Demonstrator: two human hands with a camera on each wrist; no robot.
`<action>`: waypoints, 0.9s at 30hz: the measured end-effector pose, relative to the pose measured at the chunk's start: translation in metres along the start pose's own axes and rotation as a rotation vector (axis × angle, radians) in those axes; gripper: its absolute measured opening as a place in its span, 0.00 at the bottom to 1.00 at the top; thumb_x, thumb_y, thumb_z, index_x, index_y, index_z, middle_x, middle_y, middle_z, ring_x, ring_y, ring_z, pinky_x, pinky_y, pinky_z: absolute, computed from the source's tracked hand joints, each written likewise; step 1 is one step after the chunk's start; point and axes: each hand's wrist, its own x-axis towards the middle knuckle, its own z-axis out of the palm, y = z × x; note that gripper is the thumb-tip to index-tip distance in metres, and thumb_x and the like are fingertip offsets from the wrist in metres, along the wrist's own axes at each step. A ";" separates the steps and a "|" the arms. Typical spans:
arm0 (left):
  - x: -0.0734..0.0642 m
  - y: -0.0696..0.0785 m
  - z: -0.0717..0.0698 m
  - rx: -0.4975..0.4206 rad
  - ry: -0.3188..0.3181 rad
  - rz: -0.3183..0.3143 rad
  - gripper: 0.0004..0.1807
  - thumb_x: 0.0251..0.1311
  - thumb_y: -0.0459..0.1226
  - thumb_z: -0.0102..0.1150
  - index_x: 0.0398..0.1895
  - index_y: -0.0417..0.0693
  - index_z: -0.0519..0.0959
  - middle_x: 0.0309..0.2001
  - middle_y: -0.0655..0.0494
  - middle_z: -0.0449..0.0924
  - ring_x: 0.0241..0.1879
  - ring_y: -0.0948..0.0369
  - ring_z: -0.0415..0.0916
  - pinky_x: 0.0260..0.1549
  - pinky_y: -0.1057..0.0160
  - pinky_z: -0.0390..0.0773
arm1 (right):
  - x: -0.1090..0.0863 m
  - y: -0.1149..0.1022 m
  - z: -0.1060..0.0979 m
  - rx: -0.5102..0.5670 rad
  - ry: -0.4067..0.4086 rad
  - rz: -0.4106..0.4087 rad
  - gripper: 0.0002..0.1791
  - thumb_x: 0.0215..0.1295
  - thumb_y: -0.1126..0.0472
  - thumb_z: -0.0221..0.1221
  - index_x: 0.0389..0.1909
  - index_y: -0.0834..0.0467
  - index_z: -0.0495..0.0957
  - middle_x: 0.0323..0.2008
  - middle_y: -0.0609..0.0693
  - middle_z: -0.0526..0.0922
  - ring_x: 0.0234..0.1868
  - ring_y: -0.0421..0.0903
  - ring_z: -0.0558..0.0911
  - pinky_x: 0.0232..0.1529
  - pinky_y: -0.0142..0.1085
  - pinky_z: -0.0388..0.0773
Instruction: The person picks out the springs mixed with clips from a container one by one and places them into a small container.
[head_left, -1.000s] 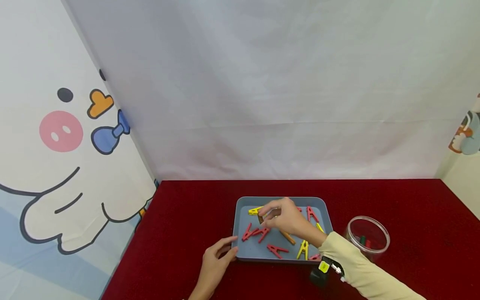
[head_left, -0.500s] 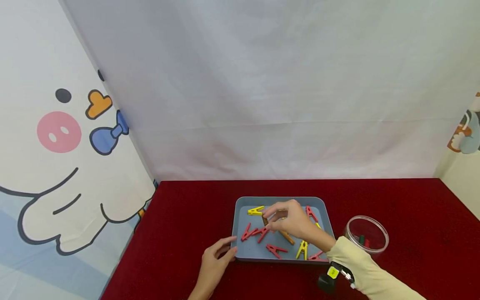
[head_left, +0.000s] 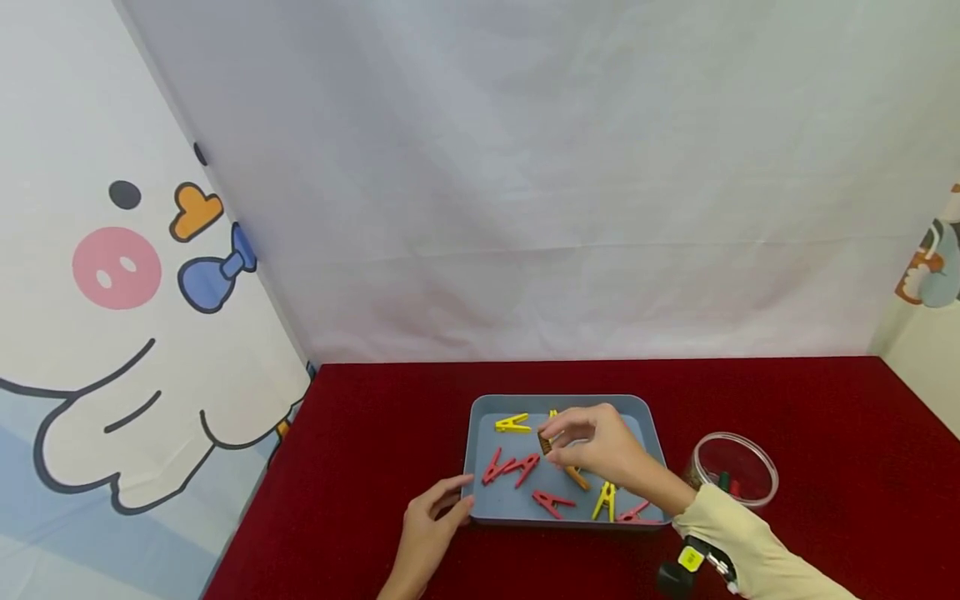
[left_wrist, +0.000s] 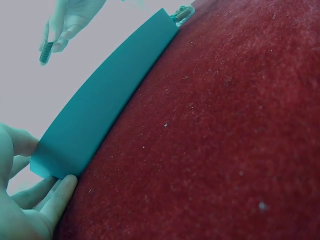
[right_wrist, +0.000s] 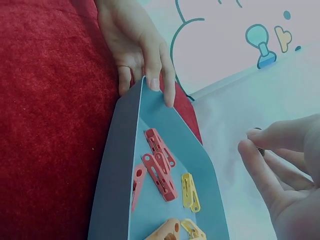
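My right hand (head_left: 600, 442) pinches a small brown ribbed cylinder (head_left: 544, 443) between thumb and fingertips, raised over the grey-blue tray (head_left: 495, 517). Its ridges show best on the ribbed cylinder (left_wrist: 45, 53) in the left wrist view. With my left hand (head_left: 429, 529) I hold the tray's near left corner, fingers on both sides of the wall in the right wrist view. Inside lie several red clothespins, such as one red clothespin (head_left: 553, 502), and several yellow ones, such as a yellow clothespin (head_left: 512, 423). An orange-brown piece (head_left: 577, 478) lies partly under my right hand.
A clear round jar (head_left: 772, 479) stands right of the tray, with small green and red pieces in it. Dark red cloth (head_left: 375, 433) covers the table. A pale curtain (head_left: 570, 167) hangs behind, and a cartoon-printed sheet (head_left: 90, 350) is at the left.
My right hand has moved right and slightly nearer, carrying the ribbed cylinder, uncovering more of the tray's left and back. The left hand stays at the corner; the tray has barely moved.
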 end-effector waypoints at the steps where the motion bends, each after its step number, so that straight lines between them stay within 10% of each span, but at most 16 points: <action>1: 0.000 0.000 0.000 -0.001 0.001 0.001 0.18 0.61 0.39 0.62 0.54 0.47 0.79 0.55 0.46 0.75 0.48 0.56 0.76 0.37 0.64 0.79 | -0.001 0.000 -0.001 0.002 0.001 -0.006 0.11 0.53 0.67 0.68 0.38 0.64 0.83 0.45 0.58 0.82 0.37 0.50 0.83 0.33 0.40 0.81; 27: -0.001 -0.001 0.001 0.014 0.017 0.012 0.18 0.60 0.38 0.62 0.54 0.46 0.79 0.53 0.46 0.76 0.47 0.56 0.77 0.37 0.66 0.79 | -0.031 0.004 -0.026 -0.003 0.034 -0.062 0.10 0.54 0.66 0.68 0.38 0.63 0.83 0.48 0.61 0.80 0.38 0.48 0.82 0.34 0.40 0.81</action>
